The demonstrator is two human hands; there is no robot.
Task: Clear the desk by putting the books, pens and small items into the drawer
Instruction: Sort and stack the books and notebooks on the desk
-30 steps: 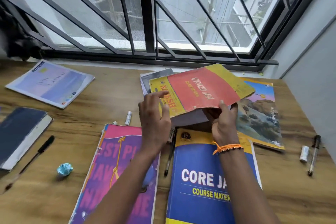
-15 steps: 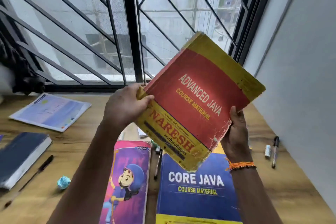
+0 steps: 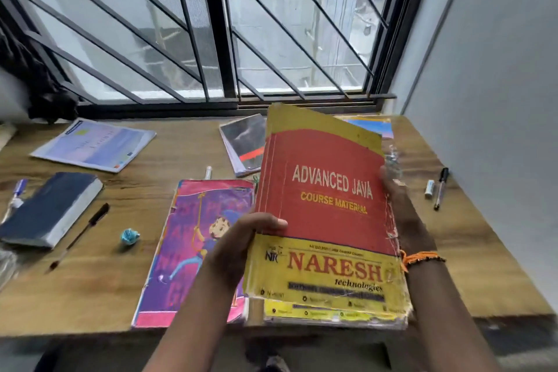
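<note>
**Red-and-yellow book held above the desk in both hands**

Obscured areas. The red-and-yellow book (image 3: 326, 214) covers most of what lies beneath it. Only a yellow strip of a second book (image 3: 329, 315) shows under its near edge; its title cannot be read. A colourful book (image 3: 371, 125) at the far right shows only a corner behind the held book. A dark-covered booklet (image 3: 244, 142) is partly hidden by the book's left edge. The right hand (image 3: 401, 214) is largely behind the cover and blurred; its fingers reach the right edge, but the exact grip cannot be made out. An orange thread band (image 3: 422, 258) circles that wrist. At the left frame edge, a blue-capped item (image 3: 18, 190) is cut off and unclear.

Task item. The cover is red in the middle, with yellow bands at top and bottom. Printed text reads "ADVANCED JAVA", "COURSE MATERIAL" and "NARESH technologies". The right edge is frayed and torn; the corners are worn. The book tilts face-up toward the camera, raised off the wooden desk (image 3: 483, 251), at centre right.

Grip. The left hand (image 3: 241, 244) clasps the left edge, thumb on the cover, fingers underneath.

Other desk items. A pink-and-purple cartoon book (image 3: 193, 251) lies left of the held book. A black pen (image 3: 81, 234) and a crumpled blue scrap (image 3: 129, 235) lie near a dark blue book (image 3: 51, 208).
</note>
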